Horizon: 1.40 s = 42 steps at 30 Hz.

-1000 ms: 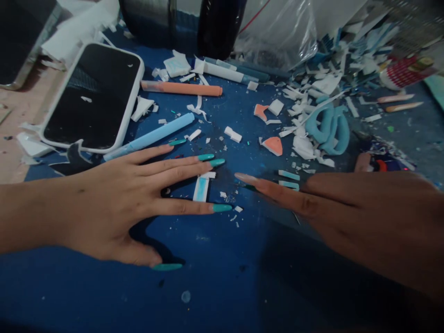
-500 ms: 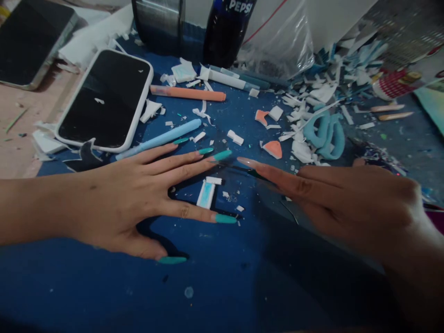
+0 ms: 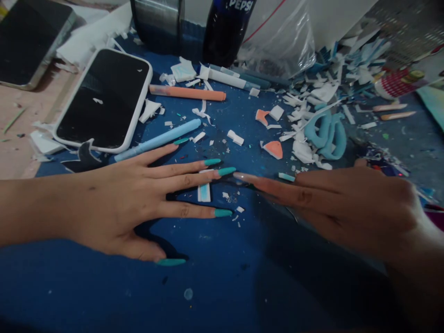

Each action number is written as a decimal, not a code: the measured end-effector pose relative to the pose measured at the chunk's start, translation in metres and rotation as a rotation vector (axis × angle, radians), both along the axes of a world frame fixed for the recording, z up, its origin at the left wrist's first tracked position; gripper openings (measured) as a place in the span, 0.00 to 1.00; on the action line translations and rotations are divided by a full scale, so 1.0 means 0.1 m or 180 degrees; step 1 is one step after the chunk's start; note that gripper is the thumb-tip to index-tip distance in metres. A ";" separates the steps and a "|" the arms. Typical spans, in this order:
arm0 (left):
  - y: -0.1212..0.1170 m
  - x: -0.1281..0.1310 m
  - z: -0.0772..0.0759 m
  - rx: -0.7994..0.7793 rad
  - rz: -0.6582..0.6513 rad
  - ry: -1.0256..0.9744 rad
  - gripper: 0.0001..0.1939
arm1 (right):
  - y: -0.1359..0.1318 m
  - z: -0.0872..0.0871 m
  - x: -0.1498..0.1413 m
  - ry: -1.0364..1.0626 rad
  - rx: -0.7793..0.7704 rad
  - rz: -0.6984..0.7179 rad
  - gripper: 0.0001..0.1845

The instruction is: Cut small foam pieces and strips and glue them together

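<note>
My left hand (image 3: pixel 152 194), with long teal nails, lies palm down on the dark blue surface with its fingers spread. Between its index and middle fingers shows a small white foam-like piece (image 3: pixel 204 192) with a light blue face; its upper end is partly hidden by the middle finger. From the right comes my right hand (image 3: pixel 347 199), its index finger stretched forward and the others curled. Beneath that finger runs a thin knife-like blade, mostly hidden by the hand. The index fingertip points at the left middle fingernail. A narrow pale blue scrap (image 3: pixel 286 177) lies beside the right knuckles.
A white-cased phone (image 3: pixel 104 99), a light blue marker (image 3: pixel 163 138) and an orange marker (image 3: pixel 190 93) lie beyond my left hand. A Pepsi bottle (image 3: pixel 225 37) stands at the back. White scraps (image 3: pixel 303 120) and a light blue looped piece (image 3: pixel 326 132) are at right.
The foam piece has shifted up under my left middle finger, and the small strip at its top no longer shows. A pale blue scrap now shows by my right hand, whose fingertip is slightly lower.
</note>
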<state>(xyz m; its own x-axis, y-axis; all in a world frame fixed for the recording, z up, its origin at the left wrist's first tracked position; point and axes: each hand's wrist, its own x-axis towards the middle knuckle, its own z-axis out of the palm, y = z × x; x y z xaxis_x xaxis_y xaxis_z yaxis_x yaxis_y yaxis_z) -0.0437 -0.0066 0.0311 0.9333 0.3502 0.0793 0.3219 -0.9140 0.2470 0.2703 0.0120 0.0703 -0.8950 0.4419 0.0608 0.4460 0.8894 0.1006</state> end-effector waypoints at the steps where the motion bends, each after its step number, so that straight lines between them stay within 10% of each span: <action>1: 0.01 0.00 0.00 -0.0016 -0.0042 -0.0026 0.38 | 0.01 0.00 0.01 -0.0091 -0.0044 0.0084 0.29; 17: 0.05 -0.03 -0.03 -0.0037 -0.0038 0.0038 0.37 | 0.05 -0.13 0.07 -0.0428 -0.0359 0.0407 0.31; 24: 0.05 -0.02 0.00 0.0339 0.0167 -0.0599 0.26 | 0.02 -0.05 0.02 0.0088 0.0054 0.0034 0.29; 33: 0.09 0.01 -0.20 -0.0106 0.0725 -0.1296 0.41 | -0.04 0.02 -0.06 0.1165 0.0349 -0.0802 0.34; 42: -0.06 0.07 -0.10 0.0002 0.1312 -0.1141 0.26 | -0.23 -0.02 -0.22 0.1033 0.0061 -0.1002 0.20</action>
